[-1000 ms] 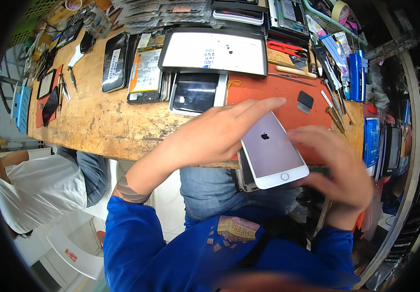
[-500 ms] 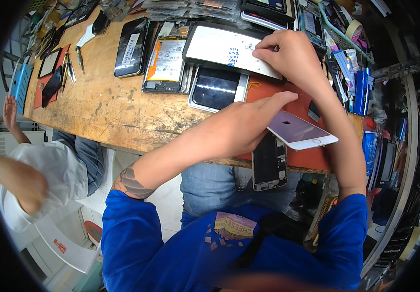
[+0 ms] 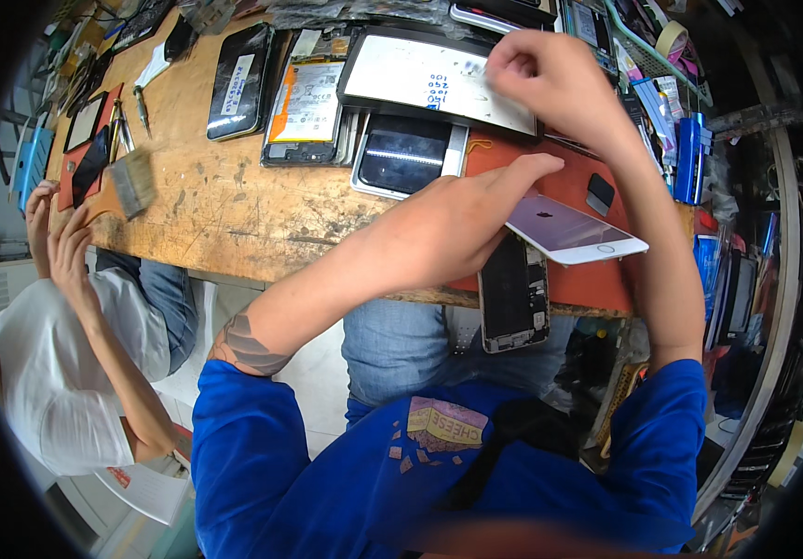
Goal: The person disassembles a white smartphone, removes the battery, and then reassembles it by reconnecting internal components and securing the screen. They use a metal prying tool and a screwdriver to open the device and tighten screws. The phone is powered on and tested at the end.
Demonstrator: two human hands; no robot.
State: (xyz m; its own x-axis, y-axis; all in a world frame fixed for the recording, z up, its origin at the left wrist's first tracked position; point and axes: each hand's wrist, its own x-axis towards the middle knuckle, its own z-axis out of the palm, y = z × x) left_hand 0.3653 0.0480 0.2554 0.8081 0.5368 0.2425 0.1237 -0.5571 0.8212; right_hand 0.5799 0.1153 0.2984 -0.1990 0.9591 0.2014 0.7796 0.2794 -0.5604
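My left hand (image 3: 457, 228) is closed around an opened smartphone at the table's near edge. The phone's white-framed screen (image 3: 578, 233) is lit with a logo and tilts up to the right. Below it hangs the dark open phone body (image 3: 515, 303), its inner parts showing. My thumb stretches out above the screen; my other fingers are mostly hidden. My right hand (image 3: 555, 88), fingers curled in a pinch, is over the right end of a white board (image 3: 392, 74) with blue handwriting and tiny dark specks. Whatever the pinch holds is hidden.
Under the board lies a white-framed phone (image 3: 406, 158); left of it are an opened phone (image 3: 304, 112) and a dark phone (image 3: 238, 84). An orange mat (image 3: 597, 284) covers the near right. A co-worker's hands (image 3: 61, 228) are by a brush (image 3: 131, 184) at left.
My right fingers have curled tighter and drawn slightly up at the board's end. My left hand stays nearly still with the phone. The co-worker's hands came to the table edge, where a brush now shows.
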